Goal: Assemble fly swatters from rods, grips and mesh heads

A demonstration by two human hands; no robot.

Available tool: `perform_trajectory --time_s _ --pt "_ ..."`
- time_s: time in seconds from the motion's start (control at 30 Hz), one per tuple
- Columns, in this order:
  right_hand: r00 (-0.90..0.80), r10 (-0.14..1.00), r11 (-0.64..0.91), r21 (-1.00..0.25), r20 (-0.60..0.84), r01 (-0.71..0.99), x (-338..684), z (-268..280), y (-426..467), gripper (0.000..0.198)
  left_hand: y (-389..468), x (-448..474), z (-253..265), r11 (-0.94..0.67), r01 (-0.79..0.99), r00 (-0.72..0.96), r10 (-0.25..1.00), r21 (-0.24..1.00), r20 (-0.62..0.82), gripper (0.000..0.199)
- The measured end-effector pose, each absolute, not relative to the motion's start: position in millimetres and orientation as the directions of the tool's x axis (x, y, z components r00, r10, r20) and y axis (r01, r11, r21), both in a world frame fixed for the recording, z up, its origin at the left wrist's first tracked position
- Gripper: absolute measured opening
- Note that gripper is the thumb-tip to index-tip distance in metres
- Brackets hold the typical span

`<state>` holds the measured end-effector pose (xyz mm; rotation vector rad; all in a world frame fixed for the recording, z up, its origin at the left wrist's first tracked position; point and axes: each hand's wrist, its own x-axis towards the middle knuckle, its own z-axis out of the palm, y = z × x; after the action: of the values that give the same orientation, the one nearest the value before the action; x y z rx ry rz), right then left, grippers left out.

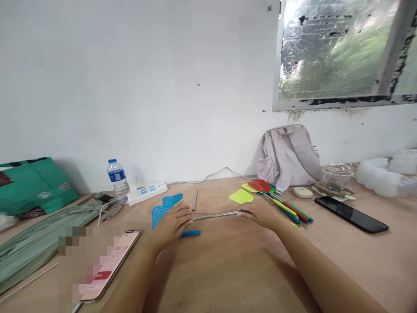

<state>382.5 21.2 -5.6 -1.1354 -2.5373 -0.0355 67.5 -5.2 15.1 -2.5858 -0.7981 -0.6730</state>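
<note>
Head view: both hands are down on the wooden table (228, 269), stretching a thin metal rod (215, 215) between them. The left hand (172, 224) has its fingers curled around the rod's left end, resting over a blue fly swatter (164, 208). The right hand (259, 213) pinches the rod's right end, fingers closed on it. A second metal rod (194, 200) lies just behind, apart from the first. Right of the hands, a bundle of coloured fly swatters (276, 198) fans out. Containers: a water bottle (117, 177) stands upright by the power strip (147, 192), and I can't tell its fill level; a clear plastic cup (336, 175) sits beside the backpack (288, 154), contents unclear.
</note>
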Motion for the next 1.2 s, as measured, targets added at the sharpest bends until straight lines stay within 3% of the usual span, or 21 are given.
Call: perform_trajectory --time_s 0.43,0.73,0.9,1.03,1.2 --pt "-0.515 0.722 0.595 -0.033 0.462 0.803 419.5 -5.5 26.5 0.037 6.2 28.8 8.3 -0.690 0.684 0.678 0.482 -0.237 0.556 0.020" --pt "-0.519 0.629 0.598 0.068 0.579 0.799 459.7 -13.7 37.5 0.033 6.4 23.6 8.8 -0.658 0.719 0.655 0.534 -0.224 0.535 0.022" --pt "-0.347 0.668 0.476 -0.020 0.658 0.879 500.9 -26.5 38.7 0.037 7.1 -1.4 7.5 -0.609 0.767 0.599 0.564 -0.204 0.569 0.021" --pt "-0.282 0.716 0.459 -0.125 0.639 0.880 516.8 -32.1 40.7 0.039 6.1 -15.8 7.1 -0.571 0.795 0.570 0.585 -0.206 0.577 0.021" --pt "-0.245 0.753 0.392 -0.117 0.610 0.913 489.0 -19.8 35.2 0.031 6.1 -4.5 5.1 -0.545 0.800 0.570 0.557 -0.253 0.604 0.021"
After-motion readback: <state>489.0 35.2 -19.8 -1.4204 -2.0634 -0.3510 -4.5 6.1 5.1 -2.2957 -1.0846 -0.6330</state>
